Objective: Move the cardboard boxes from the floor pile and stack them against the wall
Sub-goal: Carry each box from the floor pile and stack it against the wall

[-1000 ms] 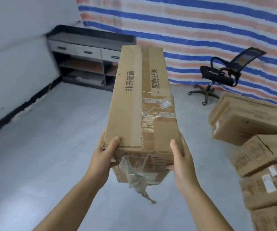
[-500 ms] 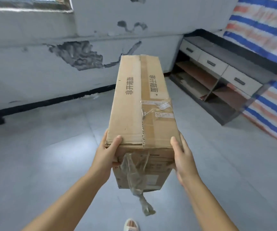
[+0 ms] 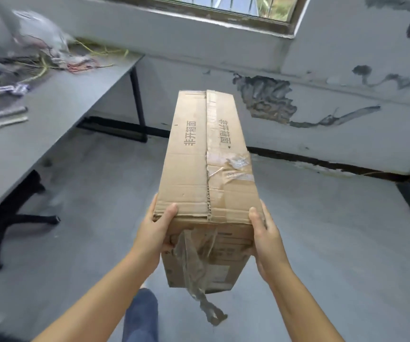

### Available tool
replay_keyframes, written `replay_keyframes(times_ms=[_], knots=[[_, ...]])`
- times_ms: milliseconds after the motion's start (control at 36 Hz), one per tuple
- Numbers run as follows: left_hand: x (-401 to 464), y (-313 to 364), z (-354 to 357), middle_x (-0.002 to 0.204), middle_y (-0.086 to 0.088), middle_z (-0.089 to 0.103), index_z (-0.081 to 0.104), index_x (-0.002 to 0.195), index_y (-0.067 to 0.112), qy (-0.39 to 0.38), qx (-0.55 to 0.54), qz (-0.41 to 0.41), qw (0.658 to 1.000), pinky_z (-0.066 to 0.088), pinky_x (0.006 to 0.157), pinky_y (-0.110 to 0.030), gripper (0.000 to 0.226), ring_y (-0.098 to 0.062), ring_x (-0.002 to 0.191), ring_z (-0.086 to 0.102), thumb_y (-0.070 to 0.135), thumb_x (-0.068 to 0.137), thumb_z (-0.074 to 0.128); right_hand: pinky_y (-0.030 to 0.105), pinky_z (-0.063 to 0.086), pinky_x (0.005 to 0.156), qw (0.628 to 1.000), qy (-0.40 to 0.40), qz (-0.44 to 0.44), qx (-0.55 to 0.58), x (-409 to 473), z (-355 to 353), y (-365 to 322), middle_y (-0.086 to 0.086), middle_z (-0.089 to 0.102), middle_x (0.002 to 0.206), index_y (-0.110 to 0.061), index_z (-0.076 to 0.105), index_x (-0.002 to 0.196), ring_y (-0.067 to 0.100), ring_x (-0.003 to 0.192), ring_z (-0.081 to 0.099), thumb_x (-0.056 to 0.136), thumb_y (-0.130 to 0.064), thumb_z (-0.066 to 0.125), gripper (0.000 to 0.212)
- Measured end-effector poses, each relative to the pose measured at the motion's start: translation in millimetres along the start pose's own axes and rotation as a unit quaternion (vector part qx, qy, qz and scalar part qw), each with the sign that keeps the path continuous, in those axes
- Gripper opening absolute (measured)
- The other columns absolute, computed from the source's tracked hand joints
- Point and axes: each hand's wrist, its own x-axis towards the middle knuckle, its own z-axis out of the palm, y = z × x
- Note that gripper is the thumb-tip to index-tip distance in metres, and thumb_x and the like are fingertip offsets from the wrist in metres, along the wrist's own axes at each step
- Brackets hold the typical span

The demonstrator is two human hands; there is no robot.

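Scuffed wall point(image 3: 347, 134) ahead, we've got the long cardboard box point(image 3: 206, 169) clamped at its near end, left hand point(image 3: 156, 233) and right hand point(image 3: 266, 233) each in a firm grip on a side, and it seems stiff but front-heavy.

Brown cardboard box point(image 3: 209, 169) with black printed characters and clear tape. Grey table point(image 3: 51, 107) at nine o'clock on black legs. Grey floor point(image 3: 334, 243); whitish wall point(image 3: 347, 45) at one o'clock, dark patches of peeled paint. Blue trouser leg point(image 3: 141, 314) at six.
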Motion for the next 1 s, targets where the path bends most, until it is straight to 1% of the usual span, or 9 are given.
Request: replay_keyframes(times_ms=[83, 222, 306, 417, 500, 583, 806, 917, 1000], knots=[[43.1, 18.3, -32.9, 0.088, 0.017, 0.070, 0.050, 0.131, 0.040, 0.019, -0.023, 0.007, 1.000, 0.050, 0.064, -0.039, 0.039, -0.009, 0.078, 0.061, 0.030, 0.094, 0.057, 0.045, 0.052, 0.093, 0.999, -0.031, -0.007, -0.013, 39.3, 50.9, -6.3, -0.007, 0.065, 0.118, -0.037, 0.042, 0.139, 0.012, 0.105, 0.064, 0.098, -0.037, 0.046, 0.042], [117.4, 61.6, -88.0, 0.081, 0.025, 0.070, 0.052, 0.123, 0.044, 0.022, -0.018, 0.017, 0.999, 0.047, 0.063, -0.034, 0.031, 0.002, 0.069, 0.065, 0.028, 0.095, 0.055, 0.041, 0.053, 0.089, 0.999, -0.040, 0.003, 0.003, 96.8, 140.2, -25.4, -0.007, 0.065, 0.119, -0.037, 0.044, 0.138, 0.012, 0.105, 0.064, 0.098, -0.034, 0.047, 0.040], [159.8, 91.0, -118.2, 0.080, 0.026, 0.069, 0.053, 0.116, 0.045, 0.022, -0.007, 0.017, 1.000, 0.049, 0.055, -0.028, 0.028, 0.006, 0.064, 0.065, 0.026, 0.096, 0.055, 0.039, 0.051, 0.085, 0.999, -0.038, 0.008, 0.009, 126.1, 190.2, -38.8, -0.008, 0.065, 0.118, -0.037, 0.044, 0.138, 0.015, 0.107, 0.063, 0.099, -0.033, 0.046, 0.040], [216.1, 122.9, -148.9, 0.090, 0.020, 0.071, 0.056, 0.115, 0.046, 0.024, -0.003, 0.010, 1.000, 0.049, 0.062, -0.030, 0.028, -0.001, 0.072, 0.066, 0.028, 0.094, 0.057, 0.052, 0.046, 0.100, 0.999, -0.033, 0.019, 0.021, 162.2, 245.5, -51.5, -0.013, 0.063, 0.117, -0.036, 0.041, 0.140, 0.015, 0.112, 0.060, 0.099, -0.032, 0.045, 0.041], [254.7, 141.2, -163.5, 0.095, 0.023, 0.070, 0.054, 0.116, 0.050, 0.019, 0.007, 0.005, 1.000, 0.051, 0.067, -0.034, 0.030, -0.006, 0.085, 0.066, 0.030, 0.094, 0.057, 0.054, 0.043, 0.102, 0.999, -0.031, 0.024, 0.020, 192.7, 274.4, -57.2, -0.016, 0.063, 0.116, -0.040, 0.040, 0.139, 0.015, 0.113, 0.059, 0.099, -0.033, 0.046, 0.041], [296.3, 153.5, -171.7, 0.101, 0.020, 0.069, 0.054, 0.114, 0.054, 0.013, 0.013, -0.004, 1.000, 0.052, 0.074, -0.041, 0.030, -0.012, 0.095, 0.064, 0.031, 0.094, 0.057, 0.054, 0.042, 0.103, 0.999, -0.036, 0.027, 0.021, 228.2, 297.7, -61.0, -0.012, 0.064, 0.119, -0.040, 0.043, 0.137, 0.017, 0.115, 0.059, 0.099, -0.033, 0.045, 0.039], [421.4, 169.0, -172.7, 0.091, 0.028, 0.068, 0.052, 0.115, 0.053, 0.019, 0.024, -0.036, 0.999, 0.051, 0.076, -0.045, 0.029, -0.008, 0.091, 0.062, 0.033, 0.095, 0.056, 0.047, 0.045, 0.102, 0.998, -0.042, 0.043, 0.013, 342.6, 347.7, -68.0, -0.010, 0.066, 0.117, -0.031, 0.046, 0.138, 0.011, 0.110, 0.061, 0.100, -0.028, 0.043, 0.037], [493.1, 170.9, -170.3, 0.109, 0.022, 0.065, 0.051, 0.120, 0.053, 0.038, 0.022, -0.066, 0.997, 0.054, 0.080, -0.055, 0.032, -0.013, 0.103, 0.060, 0.034, 0.094, 0.057, 0.048, 0.046, 0.101, 0.997, -0.047, 0.061, -0.014, 410.3, 369.3, -65.5, -0.009, 0.064, 0.123, -0.033, 0.044, 0.139, 0.010, 0.112, 0.060, 0.100, -0.029, 0.043, 0.039], [545.2, 163.1, -173.7, 0.119, 0.015, 0.064, 0.050, 0.126, 0.051, 0.044, 0.018, -0.084, 0.995, 0.056, 0.073, -0.048, 0.036, -0.018, 0.109, 0.060, 0.036, 0.094, 0.057, 0.047, 0.047, 0.101, 0.995, -0.049, 0.081, -0.036, 457.1, 386.4, -55.3, -0.014, 0.063, 0.122, -0.040, 0.043, 0.138, 0.008, 0.112, 0.060, 0.099, -0.036, 0.045, 0.040]])
